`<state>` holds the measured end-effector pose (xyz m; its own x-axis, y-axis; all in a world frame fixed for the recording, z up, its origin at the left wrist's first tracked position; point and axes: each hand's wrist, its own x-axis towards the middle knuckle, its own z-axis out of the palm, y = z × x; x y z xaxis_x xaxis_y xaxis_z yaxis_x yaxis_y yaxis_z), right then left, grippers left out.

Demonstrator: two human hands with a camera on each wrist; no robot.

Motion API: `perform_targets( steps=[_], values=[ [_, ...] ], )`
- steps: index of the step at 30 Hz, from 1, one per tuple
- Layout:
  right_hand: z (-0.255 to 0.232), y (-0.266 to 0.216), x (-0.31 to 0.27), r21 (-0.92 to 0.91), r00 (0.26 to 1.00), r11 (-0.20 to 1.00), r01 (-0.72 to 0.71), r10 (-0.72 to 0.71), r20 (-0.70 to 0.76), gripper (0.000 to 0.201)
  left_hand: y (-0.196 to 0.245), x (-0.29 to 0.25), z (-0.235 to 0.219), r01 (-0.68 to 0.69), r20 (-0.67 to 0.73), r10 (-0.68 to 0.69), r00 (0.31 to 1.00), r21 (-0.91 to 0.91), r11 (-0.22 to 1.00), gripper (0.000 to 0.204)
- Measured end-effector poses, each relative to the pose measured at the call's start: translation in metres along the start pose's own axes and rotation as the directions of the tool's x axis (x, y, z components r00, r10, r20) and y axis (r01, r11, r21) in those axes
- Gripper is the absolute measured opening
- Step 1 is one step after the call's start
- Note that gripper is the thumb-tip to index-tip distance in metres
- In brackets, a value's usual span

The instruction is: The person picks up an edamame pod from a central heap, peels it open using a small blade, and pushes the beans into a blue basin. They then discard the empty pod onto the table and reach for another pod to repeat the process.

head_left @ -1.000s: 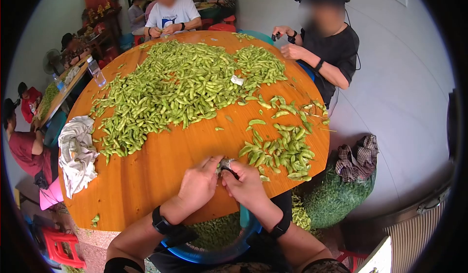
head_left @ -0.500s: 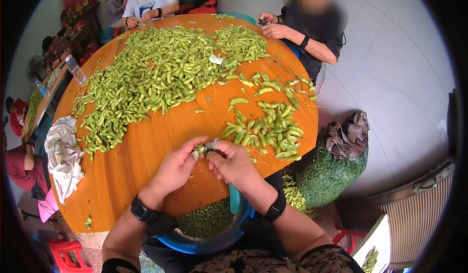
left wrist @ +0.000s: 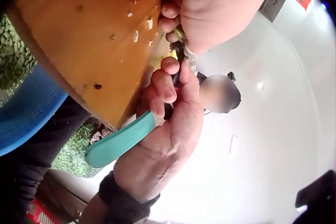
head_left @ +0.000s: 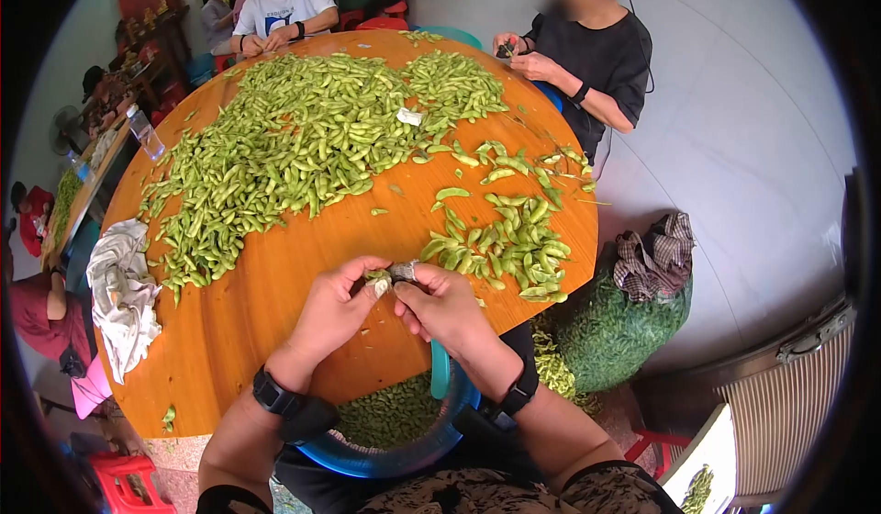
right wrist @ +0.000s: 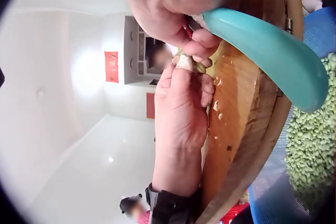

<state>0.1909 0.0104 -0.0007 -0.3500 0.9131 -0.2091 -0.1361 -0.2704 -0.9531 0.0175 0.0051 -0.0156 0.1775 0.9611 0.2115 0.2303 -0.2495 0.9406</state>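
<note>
At the near edge of the wooden table (head_left: pixel 248 349), both hands meet fingertip to fingertip. The left hand (head_left: pixel 335 307) pinches a small green bean pod (head_left: pixel 376 282), its pale inside partly showing. In the right hand (head_left: pixel 440 303) is a tool with a curved teal handle (right wrist: pixel 273 50), which sticks out past the palm. Its dark working end is mostly hidden by the fingers, so I cannot tell its kind. Silvery wrapping (head_left: pixel 404 272) covers a right fingertip beside the pod. Below the hands, a blue basket (head_left: pixel 385 463) of shelled green beans (right wrist: pixel 315 150) sits at the lap.
A large heap of pods (head_left: pixel 303 138) covers the table's far half, with a smaller pile (head_left: pixel 505 248) at right. A white cloth (head_left: pixel 124 294) lies at the left edge. A green net sack (head_left: pixel 624 335) stands right of the table. Other people sit around it.
The head view has shifted, so the table sits further left and higher. The hands have drawn slightly apart, and the pod between them now shows. Little differs from half a second ago.
</note>
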Motion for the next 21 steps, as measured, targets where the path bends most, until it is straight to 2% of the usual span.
perform_targets(
  steps=[2, 6, 8, 9, 13, 15, 16, 18, 19, 21],
  values=[
    [0.001, 0.002, 0.0, -0.019, 1.0, 1.0, 0.005, -0.005, -0.015, 0.013, 0.012, -0.002, 0.001, -0.012, -0.023, 0.018, 1.0, 0.218, 0.976, 0.025],
    [0.003, 0.006, 0.001, -0.069, 0.999, 0.997, 0.027, -0.029, -0.03, 0.015, 0.019, -0.004, 0.007, -0.062, -0.062, 0.086, 0.994, 0.316, 0.947, 0.024],
    [0.004, 0.006, 0.001, -0.081, 0.999, 0.996, 0.031, -0.033, -0.021, 0.014, 0.027, -0.004, 0.009, 0.045, -0.06, -0.021, 0.998, 0.423, 0.905, 0.02],
    [0.005, 0.007, 0.001, -0.091, 0.999, 0.995, 0.035, -0.037, -0.02, 0.013, 0.031, -0.004, 0.008, 0.043, -0.036, -0.029, 0.999, 0.507, 0.861, 0.019],
    [0.006, 0.002, -0.001, -0.091, 0.999, 0.996, 0.026, -0.029, -0.032, 0.012, 0.016, -0.003, 0.003, -0.043, -0.044, 0.066, 0.997, 0.403, 0.914, 0.02],
    [0.005, 0.004, -0.001, -0.103, 0.999, 0.994, 0.037, -0.04, -0.027, 0.011, 0.011, -0.003, 0.003, -0.141, -0.012, 0.158, 0.987, 0.388, 0.911, 0.02],
    [0.005, 0.004, -0.001, -0.107, 0.999, 0.994, 0.039, -0.041, -0.021, 0.011, 0.012, -0.004, 0.002, -0.139, -0.02, 0.159, 0.987, 0.389, 0.911, 0.02],
    [0.006, 0.004, -0.001, -0.118, 0.999, 0.993, 0.012, -0.017, -0.044, 0.011, 0.016, -0.004, 0.002, -0.011, 0.02, 0.002, 1.0, 0.443, 0.896, 0.021],
    [0.006, 0.004, -0.001, -0.123, 0.999, 0.992, 0.012, -0.017, -0.038, 0.011, 0.015, -0.005, 0.0, -0.008, 0.012, 0.003, 1.0, 0.443, 0.897, 0.021],
    [0.006, 0.006, -0.001, -0.105, 0.998, 0.993, 0.047, -0.05, -0.031, 0.01, 0.013, -0.005, -0.003, -0.09, 0.045, 0.079, 0.996, 0.375, 0.923, 0.02]
  ],
)
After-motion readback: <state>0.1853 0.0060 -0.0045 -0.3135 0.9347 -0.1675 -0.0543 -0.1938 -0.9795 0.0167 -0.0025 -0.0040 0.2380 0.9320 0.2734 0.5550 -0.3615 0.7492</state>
